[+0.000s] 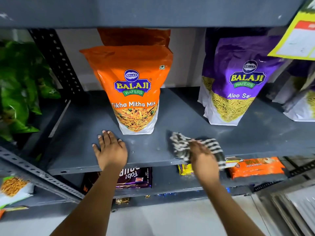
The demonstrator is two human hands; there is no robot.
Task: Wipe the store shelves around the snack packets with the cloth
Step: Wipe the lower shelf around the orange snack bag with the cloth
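Wiping shelf (pixel 88 133) beside orange packet (pixel 134 92).
Right hand (pixel 203 160) fingers gripping striped cloth (pixel 180 147); left hand (pixel 110 150) fingers spread flat.

A dark grey metal shelf (pixel 81 133) carries an orange snack packet (pixel 134 92) with a blue and yellow logo, and toward its right edge a purple packet (pixel 238 79) with a white base. At the front edge lies a black-and-white striped cloth (pixel 180 147). Green packets (pixel 20 82) sit past the left edge.
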